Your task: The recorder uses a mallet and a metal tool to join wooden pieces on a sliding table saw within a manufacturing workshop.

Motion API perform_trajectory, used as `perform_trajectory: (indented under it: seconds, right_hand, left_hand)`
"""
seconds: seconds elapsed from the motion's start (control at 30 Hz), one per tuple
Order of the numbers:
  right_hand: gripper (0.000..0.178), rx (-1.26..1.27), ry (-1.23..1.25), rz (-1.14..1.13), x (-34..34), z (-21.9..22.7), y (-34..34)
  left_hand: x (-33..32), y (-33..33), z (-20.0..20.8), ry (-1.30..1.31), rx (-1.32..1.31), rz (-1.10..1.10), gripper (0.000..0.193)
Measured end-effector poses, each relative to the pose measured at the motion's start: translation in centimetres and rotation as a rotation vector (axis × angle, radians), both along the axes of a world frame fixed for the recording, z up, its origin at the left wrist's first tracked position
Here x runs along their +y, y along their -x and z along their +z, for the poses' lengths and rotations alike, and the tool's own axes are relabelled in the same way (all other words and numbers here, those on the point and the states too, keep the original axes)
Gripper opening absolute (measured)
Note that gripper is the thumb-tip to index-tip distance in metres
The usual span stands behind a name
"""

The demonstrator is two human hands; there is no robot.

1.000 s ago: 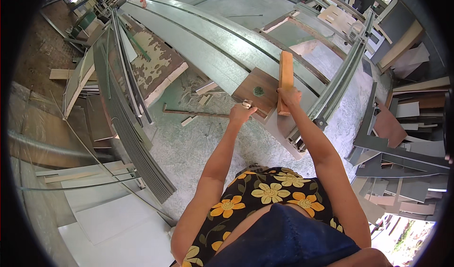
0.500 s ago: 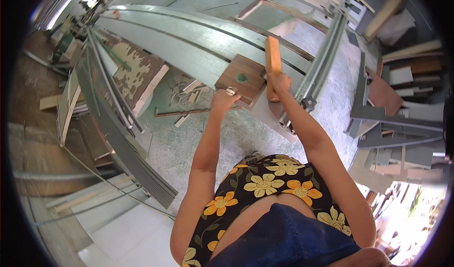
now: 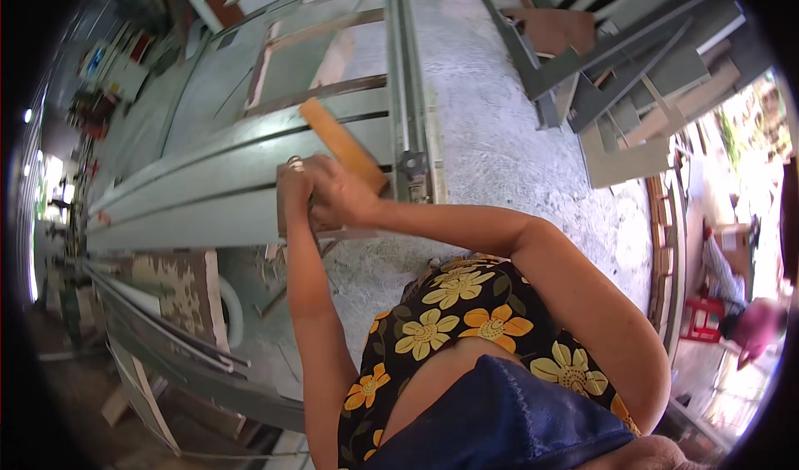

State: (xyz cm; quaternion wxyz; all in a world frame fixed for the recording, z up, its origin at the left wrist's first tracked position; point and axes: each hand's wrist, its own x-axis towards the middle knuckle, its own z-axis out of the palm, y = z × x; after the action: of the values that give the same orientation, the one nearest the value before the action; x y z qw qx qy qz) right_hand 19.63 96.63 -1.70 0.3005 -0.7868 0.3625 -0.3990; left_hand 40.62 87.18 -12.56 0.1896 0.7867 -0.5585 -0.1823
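Note:
My left hand (image 3: 293, 189), with a ring on one finger, is closed on a brown wooden board (image 3: 281, 220) at the near edge of the metal saw table (image 3: 175, 225). Close against it, my right hand (image 3: 345, 194) curls in from the right, its fingers bent at the same board and slightly smeared. Both hands hide most of the board. Just beyond my right hand an orange-brown wooden bar (image 3: 337, 141) lies slanted on the table, not gripped.
A metal rail with a black knob (image 3: 412, 165) runs along the table's right side. Grey offcut panels (image 3: 624, 150) are piled at right. A person in pink (image 3: 753, 330) is by a red stool (image 3: 703, 319). Long strips (image 3: 166, 312) lean at lower left.
My right hand has let go of the orange-brown bar and come over to my left hand at the board. The bar now lies slanted. The whole view has swung to the right.

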Motion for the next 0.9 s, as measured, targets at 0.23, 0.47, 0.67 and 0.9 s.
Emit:
perform_trajectory:
  seconds: [0.23,0.47,0.67,0.9]
  right_hand:
    - [0.058,0.084,-0.03,0.218,2.6,7.0,9.4]
    - [0.046,0.029,-0.101,0.278,0.6,9.8,20.4]
    - [0.046,-0.021,-0.122,-0.036,-2.3,7.8,36.0]
    - [0.044,0.109,-0.452,-0.493,-4.2,-3.3,55.5]
  left_hand:
    - [-1.5,8.4,3.0,-0.039,-0.279,0.108,0.054]
    - [0.5,5.8,0.4,0.277,-0.539,0.035,0.058]
    - [1.6,10.3,3.8,0.021,-0.521,0.224,0.085]
    - [4.3,13.6,10.5,0.376,-0.4,0.329,0.084]
